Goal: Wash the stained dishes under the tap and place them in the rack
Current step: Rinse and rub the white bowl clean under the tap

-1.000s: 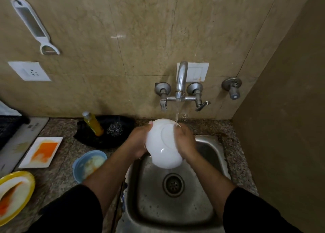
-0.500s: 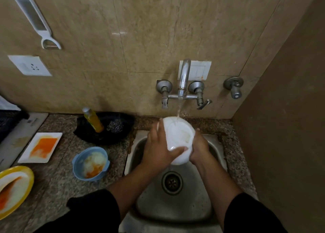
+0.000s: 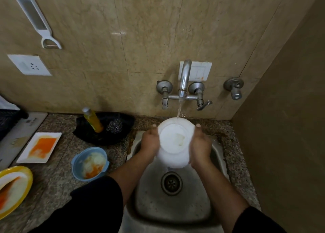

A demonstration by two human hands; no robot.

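left hand (image 3: 149,141) shifted beside white bowl (image 3: 174,143), water inside, hands cupping

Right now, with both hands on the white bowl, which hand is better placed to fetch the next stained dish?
Probably the left hand: the blue bowl and other stained dishes lie on the counter left of the sink. The right hand could keep its grip on the white bowl.

Glossy white bowl (image 3: 173,143); dull, water-spotted steel sink (image 3: 173,206); shiny metal tap (image 3: 183,78); speckled polished stone bench (image 3: 58,169); smooth beige wall tiles (image 3: 140,30); wiry steel scourer (image 3: 114,125).
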